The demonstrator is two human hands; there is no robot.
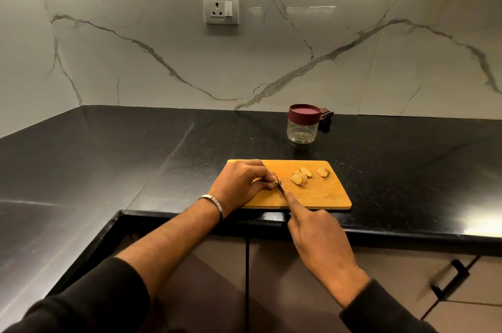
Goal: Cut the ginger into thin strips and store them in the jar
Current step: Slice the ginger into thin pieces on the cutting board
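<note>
A wooden cutting board [323,196] lies at the counter's front edge. My left hand [240,183] holds a piece of ginger [275,182] down on the board's left part, mostly hidden under my fingers. My right hand [315,232] grips a knife [281,188], forefinger laid along its back, the blade set against the ginger beside my left fingertips. Cut ginger slices [300,177] lie in the board's middle, and one more slice [322,171] sits farther right. A clear jar [303,130] with a maroon lid on it stands behind the board.
The black stone counter [135,156] runs in an L round a corner at the left. A dark patterned cloth [325,116] lies behind the jar against the marble wall. A wall socket [221,8] is above. Cabinet doors with a black handle [451,278] are below.
</note>
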